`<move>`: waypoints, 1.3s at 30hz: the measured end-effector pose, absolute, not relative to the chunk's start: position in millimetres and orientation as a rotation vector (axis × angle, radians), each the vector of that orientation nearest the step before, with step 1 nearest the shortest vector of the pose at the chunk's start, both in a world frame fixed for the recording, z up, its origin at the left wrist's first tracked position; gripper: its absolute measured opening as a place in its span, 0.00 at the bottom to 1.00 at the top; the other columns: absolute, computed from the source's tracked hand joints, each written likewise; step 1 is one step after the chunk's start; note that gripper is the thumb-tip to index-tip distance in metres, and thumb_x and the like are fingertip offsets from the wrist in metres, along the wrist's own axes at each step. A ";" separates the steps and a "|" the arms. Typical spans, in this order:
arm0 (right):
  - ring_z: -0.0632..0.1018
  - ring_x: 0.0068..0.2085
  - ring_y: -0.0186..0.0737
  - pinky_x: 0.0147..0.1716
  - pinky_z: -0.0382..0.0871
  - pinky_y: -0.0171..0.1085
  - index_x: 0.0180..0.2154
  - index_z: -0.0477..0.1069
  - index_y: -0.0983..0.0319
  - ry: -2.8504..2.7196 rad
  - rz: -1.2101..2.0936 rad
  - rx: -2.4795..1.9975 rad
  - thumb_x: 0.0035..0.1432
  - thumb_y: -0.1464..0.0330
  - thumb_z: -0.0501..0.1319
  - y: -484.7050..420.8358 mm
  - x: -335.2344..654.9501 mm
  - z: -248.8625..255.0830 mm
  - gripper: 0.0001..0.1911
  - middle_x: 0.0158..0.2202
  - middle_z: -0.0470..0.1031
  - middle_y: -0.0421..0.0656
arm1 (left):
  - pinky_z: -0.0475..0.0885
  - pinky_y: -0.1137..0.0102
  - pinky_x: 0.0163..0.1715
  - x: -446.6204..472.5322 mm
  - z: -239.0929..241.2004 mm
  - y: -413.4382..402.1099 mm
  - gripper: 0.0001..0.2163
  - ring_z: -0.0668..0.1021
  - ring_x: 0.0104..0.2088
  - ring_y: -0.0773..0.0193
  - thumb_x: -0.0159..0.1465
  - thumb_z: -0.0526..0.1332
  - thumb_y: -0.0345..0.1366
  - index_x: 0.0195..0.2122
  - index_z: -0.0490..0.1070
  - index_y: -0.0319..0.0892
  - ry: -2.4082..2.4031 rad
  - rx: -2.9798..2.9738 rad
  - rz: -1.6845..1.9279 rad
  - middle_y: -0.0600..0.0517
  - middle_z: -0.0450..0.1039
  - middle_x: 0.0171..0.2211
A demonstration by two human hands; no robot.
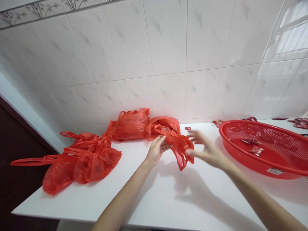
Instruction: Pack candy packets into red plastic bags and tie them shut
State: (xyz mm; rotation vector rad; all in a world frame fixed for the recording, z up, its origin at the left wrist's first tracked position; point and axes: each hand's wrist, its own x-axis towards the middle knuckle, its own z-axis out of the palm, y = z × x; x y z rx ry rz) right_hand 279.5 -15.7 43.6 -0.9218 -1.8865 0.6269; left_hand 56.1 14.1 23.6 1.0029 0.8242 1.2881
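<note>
My left hand is closed on a crumpled red plastic bag, pinching it between thumb and fingers above the white table. On the bag's right side my right hand has its fingers spread and slightly blurred, with the thumb close to the plastic; whether it touches cannot be told. The bag's handles dangle below it. Right behind, another heap of red bags rests against the tiled wall, partly covered by the held one.
Filled red bags stand by the wall, and more tied ones lie at the left. A red plastic basket with a few small packets inside stands at the right. Other packets lie behind it on the white table.
</note>
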 end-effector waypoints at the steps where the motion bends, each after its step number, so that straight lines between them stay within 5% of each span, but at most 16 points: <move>1: 0.79 0.43 0.44 0.45 0.76 0.45 0.52 0.72 0.60 -1.884 0.713 -0.915 0.59 0.60 0.68 -13.8 274.4 38.4 0.22 0.46 0.79 0.45 | 0.76 0.65 0.41 55.6 22.4 13.8 0.17 0.83 0.33 0.60 0.55 0.73 0.46 0.34 0.68 0.43 0.837 0.994 1.290 0.51 0.81 0.33; 4: 0.77 0.35 0.42 0.37 0.73 0.41 0.39 0.74 0.61 -1.736 1.022 -0.899 0.58 0.61 0.64 -6.7 261.8 20.9 0.11 0.34 0.78 0.42 | 0.75 0.67 0.39 49.1 20.0 15.3 0.18 0.82 0.31 0.62 0.54 0.73 0.45 0.35 0.67 0.43 0.862 0.974 1.374 0.54 0.79 0.30; 6: 0.76 0.34 0.41 0.36 0.71 0.40 0.34 0.74 0.62 -1.572 1.214 -0.874 0.56 0.58 0.65 -1.7 260.2 11.5 0.13 0.32 0.77 0.41 | 0.75 0.66 0.43 42.8 18.1 18.0 0.19 0.82 0.32 0.63 0.52 0.74 0.43 0.37 0.67 0.43 0.860 0.962 1.472 0.54 0.79 0.31; 12: 0.79 0.37 0.42 0.36 0.72 0.38 0.38 0.77 0.61 -1.112 1.634 -0.837 0.47 0.55 0.74 3.4 271.8 -4.2 0.21 0.37 0.81 0.44 | 0.69 0.62 0.56 44.2 3.5 24.2 0.26 0.78 0.52 0.55 0.47 0.75 0.34 0.46 0.70 0.43 1.006 1.177 1.430 0.47 0.79 0.47; 17: 0.81 0.39 0.44 0.38 0.73 0.38 0.40 0.79 0.62 -1.009 1.699 -0.895 0.48 0.55 0.74 9.9 284.6 -18.3 0.22 0.40 0.82 0.47 | 0.74 0.64 0.44 53.1 -8.6 24.7 0.22 0.81 0.43 0.56 0.48 0.69 0.32 0.47 0.73 0.41 0.960 1.301 0.977 0.47 0.80 0.42; 26: 0.79 0.35 0.43 0.37 0.74 0.42 0.31 0.75 0.60 -0.880 1.217 -1.137 0.39 0.64 0.70 40.2 335.1 -35.9 0.13 0.32 0.79 0.43 | 0.70 0.70 0.30 23.6 -12.7 27.7 0.23 0.79 0.29 0.62 0.50 0.66 0.35 0.49 0.70 0.41 1.156 1.108 0.972 0.55 0.77 0.29; 32: 0.79 0.45 0.45 0.45 0.73 0.44 0.38 0.72 0.58 -1.427 0.339 -0.964 0.57 0.74 0.58 8.4 319.7 -20.4 0.08 0.41 0.79 0.45 | 0.68 0.74 0.29 28.8 -16.6 24.8 0.22 0.75 0.27 0.68 0.50 0.71 0.39 0.45 0.71 0.41 1.098 1.095 0.986 0.57 0.73 0.28; 35: 0.79 0.39 0.42 0.37 0.73 0.39 0.42 0.70 0.59 -1.939 0.204 -0.658 0.62 0.79 0.52 -9.9 296.1 -15.7 0.14 0.38 0.79 0.45 | 0.70 0.73 0.31 35.9 -16.3 17.4 0.21 0.76 0.29 0.68 0.54 0.72 0.41 0.46 0.72 0.42 1.051 1.136 0.971 0.56 0.73 0.31; 39: 0.77 0.37 0.44 0.40 0.71 0.43 0.43 0.71 0.61 -2.321 0.084 -0.839 0.65 0.78 0.49 -16.0 277.3 -18.3 0.15 0.35 0.78 0.46 | 0.72 0.71 0.34 40.3 -12.5 7.8 0.18 0.77 0.33 0.65 0.55 0.73 0.39 0.46 0.76 0.47 0.954 1.187 0.983 0.53 0.73 0.39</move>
